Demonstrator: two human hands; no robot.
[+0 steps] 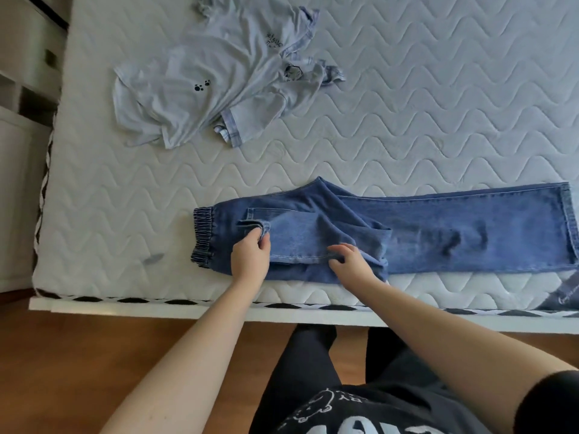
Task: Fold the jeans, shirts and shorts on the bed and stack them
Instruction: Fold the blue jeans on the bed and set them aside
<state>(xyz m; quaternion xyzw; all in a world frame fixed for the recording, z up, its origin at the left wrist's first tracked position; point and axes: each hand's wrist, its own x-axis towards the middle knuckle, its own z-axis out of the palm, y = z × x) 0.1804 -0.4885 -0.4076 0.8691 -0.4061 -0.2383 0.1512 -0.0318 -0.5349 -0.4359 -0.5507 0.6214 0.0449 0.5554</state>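
The left hand (250, 256) pinches a hem corner of denim between thumb and fingertips, and the right hand (351, 261) has its fingers curled over the folded edge just beside it, so both are closed on the jeans (438, 233). What they hold looks like one leg doubled back over the seat (the cloth bunches there, so the exact layering is hard to read). The jeans lie flat along the near edge of the bed (438, 104), elastic waistband to the person's left of the hands, the other leg stretched out to the right of them. Well beyond the jeans, toward the far left of the bed, a pale blue shirt (200, 89) lies crumpled and unfolded, with perhaps a second garment tangled in it.

The step in hand, I judge, is the first fold of the jeans. The next move calls for squaring that hem to the waistband and smoothing the bunched cloth before folding again
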